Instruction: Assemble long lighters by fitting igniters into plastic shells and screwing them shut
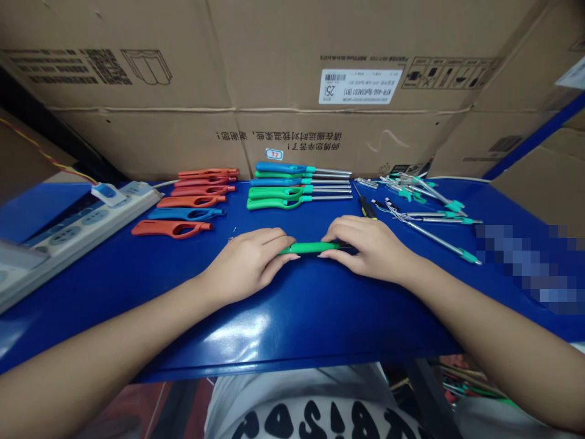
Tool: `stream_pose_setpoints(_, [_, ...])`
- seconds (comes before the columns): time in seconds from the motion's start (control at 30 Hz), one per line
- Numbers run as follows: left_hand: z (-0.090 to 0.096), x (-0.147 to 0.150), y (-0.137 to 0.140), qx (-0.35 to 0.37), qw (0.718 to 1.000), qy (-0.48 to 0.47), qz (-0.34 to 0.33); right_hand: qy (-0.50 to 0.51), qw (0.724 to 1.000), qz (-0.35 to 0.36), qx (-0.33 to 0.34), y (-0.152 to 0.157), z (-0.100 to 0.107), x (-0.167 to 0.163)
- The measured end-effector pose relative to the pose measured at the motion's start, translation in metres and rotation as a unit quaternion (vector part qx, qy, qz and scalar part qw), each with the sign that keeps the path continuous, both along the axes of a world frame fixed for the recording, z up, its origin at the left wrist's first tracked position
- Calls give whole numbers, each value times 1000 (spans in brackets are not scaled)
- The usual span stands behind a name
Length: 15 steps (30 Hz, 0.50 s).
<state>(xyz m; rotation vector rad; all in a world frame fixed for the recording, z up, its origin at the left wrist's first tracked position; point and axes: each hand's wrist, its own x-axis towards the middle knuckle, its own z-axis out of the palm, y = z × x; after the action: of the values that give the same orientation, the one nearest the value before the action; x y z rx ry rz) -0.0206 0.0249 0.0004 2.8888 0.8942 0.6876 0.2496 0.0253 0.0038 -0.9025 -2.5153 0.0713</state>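
Between my two hands, low over the blue tabletop, lies a green lighter handle (315,247), seen edge-on. My left hand (256,259) is closed round its left end. The fingers and thumb of my right hand (365,244) pinch the other end, where something dark shows. Just beyond are assembled long-nosed lighters (278,193), blue and green, with metal tubes pointing right. Left of them lies a column of orange and blue lighter handles (176,228) without tubes. A screwdriver (366,207) rests behind my right hand. Tiny metal bits (233,236) lie by my left hand.
Metal lighter tubes with teal ends (439,238) are scattered at the right, some piled at the back. A white power strip (91,225) with a plug runs along the left. Cardboard (274,73) walls off the back. The table's front edge (274,364) is close to my body.
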Motion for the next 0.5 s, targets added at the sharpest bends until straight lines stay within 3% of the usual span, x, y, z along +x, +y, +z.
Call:
stream_pose_setpoints(0.13, [2, -1, 2, -24, 1000, 0, -6, 12, 999, -34, -21, -3, 0, 0])
stream_pose_setpoints(0.3, [1, -2, 4, -20, 999, 10, -29, 7, 991, -80, -105, -1, -2, -2])
stream_pose_setpoints(0.4, [0, -3, 3, -7, 999, 5, -49, -7, 994, -29, -104, 2, -1, -1])
stream_pose_setpoints(0.5, [0, -3, 2, 7, 998, -7, -58, 42, 996, 58, -61, 1, 0, -1])
